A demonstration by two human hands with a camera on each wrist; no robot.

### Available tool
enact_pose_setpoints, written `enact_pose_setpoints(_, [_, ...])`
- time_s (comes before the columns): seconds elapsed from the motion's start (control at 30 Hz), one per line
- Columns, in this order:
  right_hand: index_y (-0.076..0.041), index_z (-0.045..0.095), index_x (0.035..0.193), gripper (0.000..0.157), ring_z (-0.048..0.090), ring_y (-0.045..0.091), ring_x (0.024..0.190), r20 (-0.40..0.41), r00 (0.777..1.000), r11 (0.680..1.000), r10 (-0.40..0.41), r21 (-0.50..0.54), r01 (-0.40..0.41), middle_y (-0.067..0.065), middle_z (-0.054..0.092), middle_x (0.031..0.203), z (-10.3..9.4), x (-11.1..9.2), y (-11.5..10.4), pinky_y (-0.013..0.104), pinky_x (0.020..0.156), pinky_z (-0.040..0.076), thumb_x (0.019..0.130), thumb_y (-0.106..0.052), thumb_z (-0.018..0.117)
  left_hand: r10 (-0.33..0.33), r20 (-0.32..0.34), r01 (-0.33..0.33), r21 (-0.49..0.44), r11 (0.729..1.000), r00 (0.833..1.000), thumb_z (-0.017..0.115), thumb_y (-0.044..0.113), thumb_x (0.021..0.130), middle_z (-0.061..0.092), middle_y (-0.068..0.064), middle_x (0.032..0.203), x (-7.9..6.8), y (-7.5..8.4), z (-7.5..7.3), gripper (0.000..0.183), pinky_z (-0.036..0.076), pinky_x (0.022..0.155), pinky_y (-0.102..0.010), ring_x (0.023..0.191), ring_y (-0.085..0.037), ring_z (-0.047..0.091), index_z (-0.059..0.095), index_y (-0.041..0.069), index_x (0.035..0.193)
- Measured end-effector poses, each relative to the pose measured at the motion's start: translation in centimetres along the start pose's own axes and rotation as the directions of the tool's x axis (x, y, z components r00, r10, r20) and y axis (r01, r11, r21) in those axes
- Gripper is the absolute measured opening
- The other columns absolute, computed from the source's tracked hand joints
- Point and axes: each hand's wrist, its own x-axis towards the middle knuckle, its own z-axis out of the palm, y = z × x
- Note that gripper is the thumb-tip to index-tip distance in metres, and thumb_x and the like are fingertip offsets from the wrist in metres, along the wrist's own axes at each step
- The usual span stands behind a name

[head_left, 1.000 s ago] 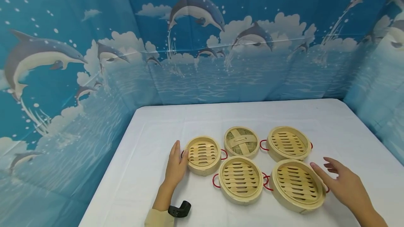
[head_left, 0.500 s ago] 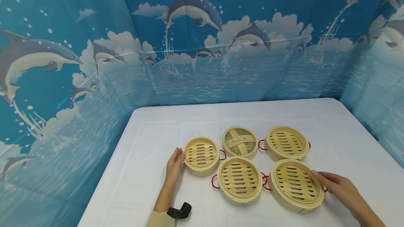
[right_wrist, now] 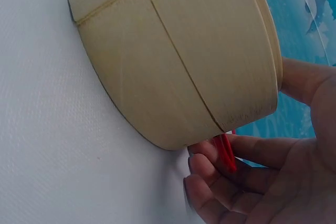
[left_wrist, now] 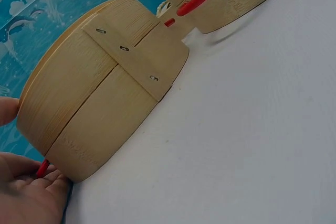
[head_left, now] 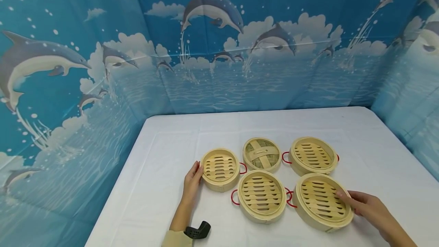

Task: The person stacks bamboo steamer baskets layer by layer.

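Note:
My left hand (head_left: 192,182) is at the left side of the smallest bamboo steamer basket (head_left: 220,188). Its thumb lies on the rim and its fingers sit low by the red handle (left_wrist: 43,168), as the left wrist view shows. At the right, my right hand (head_left: 370,207) grips a larger bamboo steamer basket (head_left: 310,218), thumb over the rim into the inside. Below that rim, in the right wrist view, the fingers (right_wrist: 210,182) curl around the red handle (right_wrist: 226,153). Both baskets have slatted bottoms and stand on the white table.
Between the two held baskets stands another steamer basket (head_left: 262,218) with red handles. Behind it is a round woven lid (head_left: 252,162) with crossed strips. One more basket (head_left: 302,169) stands at the back right. A blue dolphin-print curtain (head_left: 212,87) hangs behind the white table (head_left: 137,201).
My right hand has come in from beside the right basket and now grips its rim. The left hand has drawn slightly lower, its thumb now on the small basket's rim. The baskets have stayed put.

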Motion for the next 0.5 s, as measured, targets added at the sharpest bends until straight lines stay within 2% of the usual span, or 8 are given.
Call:
enact_pose_setpoints(0.13, [0.018, 0.025, 0.121, 0.095, 0.052, 0.021, 0.083, -0.008, 1.0, 1.0, 0.001, 0.027, -0.001, 0.026, 0.049, 0.106, 0.08, 0.16, 0.04, 0.034, 0.062, 0.047, 0.073, -0.062, 0.044, -0.001, 0.011, 0.001, -0.006, 1.0, 1.0, 0.047, 0.029, 0.086, 0.021, -0.013, 0.135, -0.02, 0.02, -0.11, 0.063, 0.022, 0.097, -0.028, 0.122, -0.019, 0.02, 0.018, -0.003, 0.131])
enact_pose_setpoints(0.37, [0.017, 0.034, 0.115, 0.086, 0.052, 0.013, 0.073, -0.014, 1.0, 0.998, -0.01, 0.059, 0.011, 0.006, 0.056, 0.086, 0.14, -0.1, -0.28, 0.031, 0.061, 0.048, 0.076, -0.059, 0.043, -0.023, -0.001, 0.023, -0.024, 0.999, 1.0, 0.049, 0.03, 0.085, 0.023, -0.014, 0.134, 0.02, 0.08, -0.11, 0.064, 0.023, 0.097, -0.028, 0.122, -0.018, 0.022, 0.02, -0.004, 0.131])
enact_pose_setpoints(0.5, [0.019, 0.036, 0.11, 0.084, 0.053, 0.012, 0.069, -0.025, 1.0, 0.998, -0.01, 0.055, 0.012, 0.004, 0.056, 0.081, 0.07, -0.19, -0.27, 0.031, 0.061, 0.049, 0.076, -0.058, 0.043, -0.026, 0.0, 0.026, -0.036, 0.999, 1.0, 0.048, 0.029, 0.085, 0.024, -0.014, 0.134, 0.11, 0.1, -0.14, 0.063, 0.023, 0.097, -0.028, 0.121, -0.019, 0.023, 0.02, -0.005, 0.13])
